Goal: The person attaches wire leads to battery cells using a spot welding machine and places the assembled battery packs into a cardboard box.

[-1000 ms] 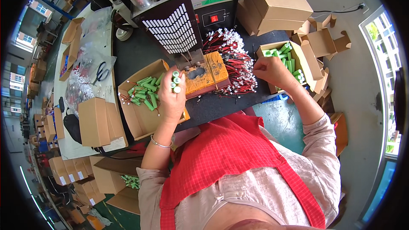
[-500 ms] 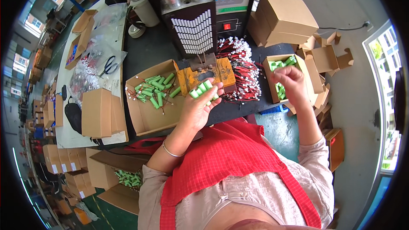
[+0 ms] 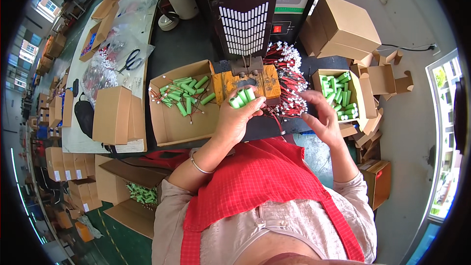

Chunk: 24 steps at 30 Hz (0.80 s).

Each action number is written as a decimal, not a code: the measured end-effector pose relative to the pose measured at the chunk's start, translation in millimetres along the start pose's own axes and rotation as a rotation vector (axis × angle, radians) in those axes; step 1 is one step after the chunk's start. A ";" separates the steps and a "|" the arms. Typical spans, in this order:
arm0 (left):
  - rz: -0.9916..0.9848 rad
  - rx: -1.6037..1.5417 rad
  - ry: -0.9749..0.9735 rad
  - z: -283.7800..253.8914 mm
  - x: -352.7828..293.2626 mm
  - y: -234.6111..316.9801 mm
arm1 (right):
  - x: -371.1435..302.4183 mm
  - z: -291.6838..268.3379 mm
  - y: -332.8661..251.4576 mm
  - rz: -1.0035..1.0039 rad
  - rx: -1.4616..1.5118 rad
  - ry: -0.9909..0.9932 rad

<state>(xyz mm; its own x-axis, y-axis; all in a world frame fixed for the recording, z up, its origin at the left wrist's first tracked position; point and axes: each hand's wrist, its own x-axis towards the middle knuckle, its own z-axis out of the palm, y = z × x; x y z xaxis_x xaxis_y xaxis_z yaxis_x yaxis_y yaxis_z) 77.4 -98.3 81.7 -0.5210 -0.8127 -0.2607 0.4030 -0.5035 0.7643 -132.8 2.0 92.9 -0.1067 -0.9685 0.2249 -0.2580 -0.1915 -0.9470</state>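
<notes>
Head view: the left hand (image 3: 235, 121) grips smooth green cylinders (image 3: 243, 98); the right hand (image 3: 324, 121), thumb and fingers parted, is beside red-and-black wire leads with white connectors (image 3: 289, 81). Wired green cylinders (image 3: 188, 88), seemingly done, lie in the left brown cardboard box (image 3: 182, 134); apparently unwired ones remain in the right cardboard box (image 3: 361, 104). Lettering on the grey control panel (image 3: 294, 4) is illegible.

Red checked apron (image 3: 260, 181), matching straps (image 3: 342, 228), pale beige shirt (image 3: 299, 221), loose sleeves (image 3: 354, 201), silver bangle (image 3: 198, 167)

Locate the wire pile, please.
In the head view, the wire pile lies right of centre, between the orange block and the right box of green cylinders.
</notes>
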 end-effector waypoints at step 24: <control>0.661 1.186 0.063 -18.4 29.5 33.4 | 81.2 54.5 -6.5 0.346 0.020 -0.089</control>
<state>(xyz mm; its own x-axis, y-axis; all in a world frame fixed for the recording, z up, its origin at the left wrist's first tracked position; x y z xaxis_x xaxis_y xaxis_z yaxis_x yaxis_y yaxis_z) 89.2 -144.4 88.7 -0.4366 -0.8299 0.3473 -0.3391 0.5094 0.7909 -87.4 -84.1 104.8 -0.1000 -0.9865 -0.1298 -0.2020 0.1479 -0.9682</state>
